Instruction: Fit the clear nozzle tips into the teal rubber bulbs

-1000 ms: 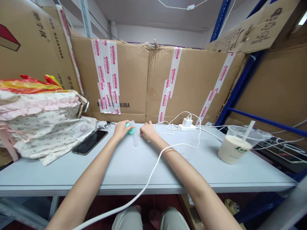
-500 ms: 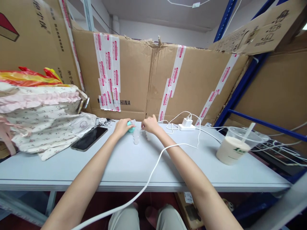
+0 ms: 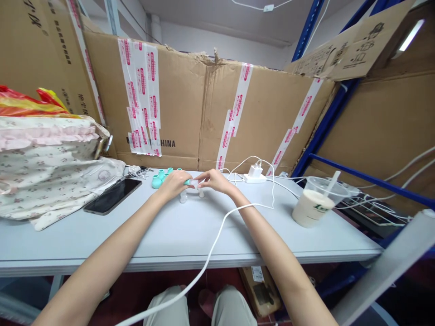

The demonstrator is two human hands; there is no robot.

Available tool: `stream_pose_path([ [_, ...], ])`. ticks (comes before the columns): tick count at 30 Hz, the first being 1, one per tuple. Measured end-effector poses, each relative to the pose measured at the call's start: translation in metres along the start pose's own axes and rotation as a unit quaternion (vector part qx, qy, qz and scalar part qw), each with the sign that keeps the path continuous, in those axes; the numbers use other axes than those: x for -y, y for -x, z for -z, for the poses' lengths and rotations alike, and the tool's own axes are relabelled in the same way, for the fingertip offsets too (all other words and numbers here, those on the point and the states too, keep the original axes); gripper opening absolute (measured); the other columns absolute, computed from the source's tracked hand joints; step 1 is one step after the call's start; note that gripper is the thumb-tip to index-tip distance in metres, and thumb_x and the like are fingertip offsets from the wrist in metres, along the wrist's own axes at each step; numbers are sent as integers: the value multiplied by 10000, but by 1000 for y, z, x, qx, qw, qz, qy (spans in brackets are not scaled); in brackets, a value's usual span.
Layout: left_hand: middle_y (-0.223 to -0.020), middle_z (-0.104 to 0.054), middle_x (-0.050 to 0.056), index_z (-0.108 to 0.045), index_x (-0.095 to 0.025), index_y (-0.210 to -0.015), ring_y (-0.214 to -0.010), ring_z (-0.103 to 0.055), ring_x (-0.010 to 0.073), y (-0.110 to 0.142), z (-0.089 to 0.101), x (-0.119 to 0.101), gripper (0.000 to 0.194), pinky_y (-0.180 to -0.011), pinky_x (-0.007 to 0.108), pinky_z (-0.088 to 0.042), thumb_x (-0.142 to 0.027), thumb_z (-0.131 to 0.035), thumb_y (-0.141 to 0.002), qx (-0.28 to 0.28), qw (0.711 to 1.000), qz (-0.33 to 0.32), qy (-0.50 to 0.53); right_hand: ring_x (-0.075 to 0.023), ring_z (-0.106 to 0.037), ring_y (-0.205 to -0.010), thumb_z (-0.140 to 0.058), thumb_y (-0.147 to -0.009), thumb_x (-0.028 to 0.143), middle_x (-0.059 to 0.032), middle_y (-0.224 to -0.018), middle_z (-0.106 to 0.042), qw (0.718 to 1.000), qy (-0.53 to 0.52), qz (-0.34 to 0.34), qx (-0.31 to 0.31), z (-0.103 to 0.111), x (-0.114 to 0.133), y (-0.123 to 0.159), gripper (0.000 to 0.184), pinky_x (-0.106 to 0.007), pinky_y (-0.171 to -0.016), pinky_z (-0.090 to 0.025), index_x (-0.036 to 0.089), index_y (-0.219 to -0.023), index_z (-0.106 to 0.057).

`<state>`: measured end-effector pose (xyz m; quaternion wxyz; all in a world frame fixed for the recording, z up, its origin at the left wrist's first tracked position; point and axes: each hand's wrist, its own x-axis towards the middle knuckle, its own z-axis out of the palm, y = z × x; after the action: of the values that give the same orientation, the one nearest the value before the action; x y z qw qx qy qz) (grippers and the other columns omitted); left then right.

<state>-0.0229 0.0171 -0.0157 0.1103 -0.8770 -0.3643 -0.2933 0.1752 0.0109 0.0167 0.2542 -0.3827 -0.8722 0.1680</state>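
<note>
Left hand [image 3: 176, 183]: I pinch the teal piece [image 3: 187, 182].
Right hand [image 3: 218, 181]: fingertips pinched on the clear piece [image 3: 194, 183].
Clear piece: likely light, slick; I'd grasp its sides.

The small containers [image 3: 157, 182] are mint green and the plastic pieces [image 3: 183, 198] clear, against a pale blue-grey tabletop [image 3: 183, 231]. Brown cardboard [image 3: 183, 90] bears white tape [image 3: 141, 86] patterned with pinkish-red printed blocks. The cream bag [image 3: 50, 170] has a small floral print and pale pink ruffle [image 3: 50, 139], the phone [image 3: 113, 197] is black, the cable [image 3: 180, 296] white, the shelf post [image 3: 322, 131] blue, and the clear cup [image 3: 316, 206] of beige drink carries green print.
</note>
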Motion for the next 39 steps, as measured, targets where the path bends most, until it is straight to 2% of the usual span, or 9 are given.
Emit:
stream_pose_path([
  [4,-814,-660,64,-638,-189,-833,-800,-591,216,-2,-2,-8,171,-712,314,-401,-337,-593,-760,-21,999,13,20,-110,-562,-635,-648,-706,291,-18,-727,-681,996,-61,-1,-71,-7,-11,6,161,-216,-636,-390,161,-784,-704],
  [7,-787,-661,58,-635,-189,-805,-766,-594,205,-4,-2,-17,146,-701,308,-406,-320,-579,-774,-25,999,33,16,-109,-554,-645,-627,-714,273,-9,-670,-654,992,-92,15,-84,-7,-13,10,141,-222,-645,-387,142,-677,-661],
  [15,-874,-678,53,-625,-206,-886,-839,-600,211,-5,3,-25,227,-764,313,-401,-396,-593,-766,-42,999,-2,17,-127,-583,-817,-660,-674,275,-28,-857,-656,978,-182,25,-94,-1,-14,16,134,-236,-702,-405,151,-700,-615],
  [21,-961,-664,77,-561,-195,-1077,-883,-601,227,-4,-1,-20,383,-783,324,-407,-426,-579,-771,-50,998,-32,0,-107,-555,-722,-619,-686,180,-10,-857,-657,981,-190,10,-47,-1,-11,18,284,-234,-681,-417,163,-970,-620],
  [25,-972,-656,76,-546,-197,-1102,-894,-600,230,-4,-4,-20,436,-795,319,-407,-446,-597,-748,-32,999,-37,4,-116,-546,-743,-592,-708,180,-9,-880,-675,992,-130,2,-7,0,-12,20,186,-237,-713,-402,167,-870,-681],
  [28,-921,-652,60,-540,-212,-1106,-859,-604,221,-4,0,-17,422,-763,304,-413,-439,-590,-752,-36,999,20,7,-113,-548,-716,-623,-687,183,-4,-863,-680,996,-80,-26,2,1,-15,23,162,-219,-663,-387,175,-834,-689],
  [32,-921,-647,47,-528,-231,-1080,-868,-602,219,-3,6,-6,394,-707,279,-410,-451,-569,-756,-50,987,151,25,-108,-547,-662,-662,-670,221,17,-825,-678,997,47,-57,14,-3,-20,27,150,-218,-612,-333,210,-818,-682],
  [35,-897,-652,41,-525,-224,-1008,-862,-600,223,-2,6,5,377,-690,270,-397,-480,-569,-735,-35,975,216,36,-120,-551,-690,-680,-684,261,7,-791,-667,991,124,-25,37,-8,-22,28,140,-234,-654,-311,211,-814,-679],
  [39,-822,-641,28,-522,-208,-902,-738,-581,202,-1,2,14,358,-623,251,-361,-505,-573,-710,-14,969,247,27,-163,-521,-869,-695,-696,316,-27,-881,-622,988,152,33,19,-15,-26,27,151,-255,-740,-302,211,-803,-677],
])
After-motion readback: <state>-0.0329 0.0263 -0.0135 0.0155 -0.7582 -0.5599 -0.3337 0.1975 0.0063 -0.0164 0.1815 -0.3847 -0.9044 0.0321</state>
